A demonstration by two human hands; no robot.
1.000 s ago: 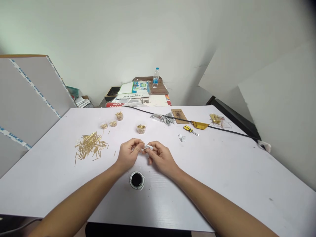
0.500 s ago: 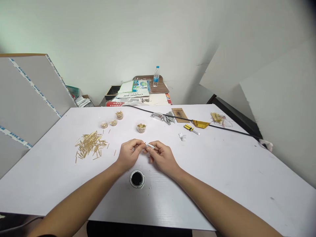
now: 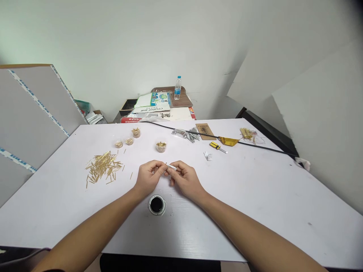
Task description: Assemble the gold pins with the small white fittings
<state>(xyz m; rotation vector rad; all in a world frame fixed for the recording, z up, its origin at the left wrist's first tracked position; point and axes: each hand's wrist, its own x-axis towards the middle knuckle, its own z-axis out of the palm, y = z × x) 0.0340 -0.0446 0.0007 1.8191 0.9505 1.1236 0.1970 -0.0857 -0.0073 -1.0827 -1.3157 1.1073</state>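
Over the middle of the table, my left hand (image 3: 149, 176) and my right hand (image 3: 185, 178) meet at their fingertips. The thumb and forefinger of my left hand are pinched on a thin pin (image 3: 166, 163), of which only a small tip shows. Between the fingers of my right hand is a folded piece of white paper or tissue (image 3: 172, 167), touching the left fingertips. Below the hands stands a small round pot of black liquid (image 3: 156, 204). A loose heap of gold pins (image 3: 103, 166) lies to the left. Beyond the hands is a clear cup of small gold parts (image 3: 161, 147).
Three more small cups (image 3: 136, 132) stand at the back left. A yellow-black screwdriver (image 3: 218, 147), a crumpled paper scrap (image 3: 208, 156), a brown card (image 3: 205, 131) and silver packets (image 3: 179, 133) lie back right. A black cable (image 3: 266, 147) crosses the table's far side.
The whole view has shifted slightly with the head. Both hands keep nearly the same pose and grip, with only a slight movement of the fingers around the white piece.
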